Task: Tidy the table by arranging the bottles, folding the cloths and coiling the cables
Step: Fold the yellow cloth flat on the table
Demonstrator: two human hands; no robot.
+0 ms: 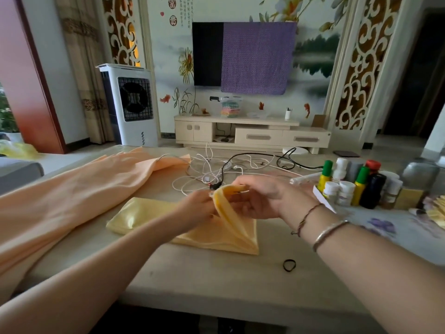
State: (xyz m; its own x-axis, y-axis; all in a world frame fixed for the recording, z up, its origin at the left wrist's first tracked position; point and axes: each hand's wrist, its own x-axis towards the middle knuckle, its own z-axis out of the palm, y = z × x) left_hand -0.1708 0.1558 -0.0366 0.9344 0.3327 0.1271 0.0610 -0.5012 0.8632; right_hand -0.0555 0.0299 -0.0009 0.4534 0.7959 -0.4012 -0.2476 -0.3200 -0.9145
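Together both hands pinch the soft, glossy yellow cloth.

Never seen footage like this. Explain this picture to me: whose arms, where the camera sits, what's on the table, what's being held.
There is no machine: a person wears one camera on the head, looking down at their own arms. The left hand and right hand both pinch a raised fold of a yellow cloth lying on the table. To the left lies a larger peach cloth, unfolded. Behind the hands is a tangle of white and black cables. On the right stands a group of bottles. A small black hair tie lies nearer.
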